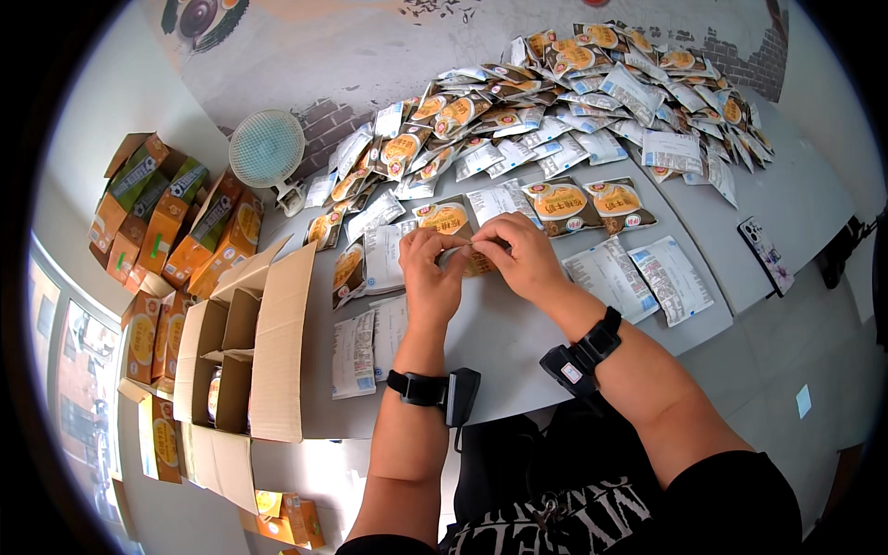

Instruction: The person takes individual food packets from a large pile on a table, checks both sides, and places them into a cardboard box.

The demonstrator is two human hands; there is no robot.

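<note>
My left hand (431, 272) and my right hand (522, 258) meet above the grey table, thumbs and forefingers pinched close together. Between them shows part of an orange-and-brown food pouch (480, 264), whose thin edge appears to be in my fingertips; the fingers hide most of it. Just beyond my hands lie another front-up pouch (444, 214) and a silver-backed pouch (501, 201). Two front-up pouches (562, 206) sit side by side to the right. Nearer my right forearm are two back-up pouches (610, 277). Left of my left hand rests a stack of pouches (383, 257).
A large heap of pouches (548, 104) covers the table's far side. At left, an open divided carton (281, 347) holds some pouches. Orange boxes (156, 215) are stacked beyond it, near a small fan (267, 149). A patterned phone (765, 255) lies at the right.
</note>
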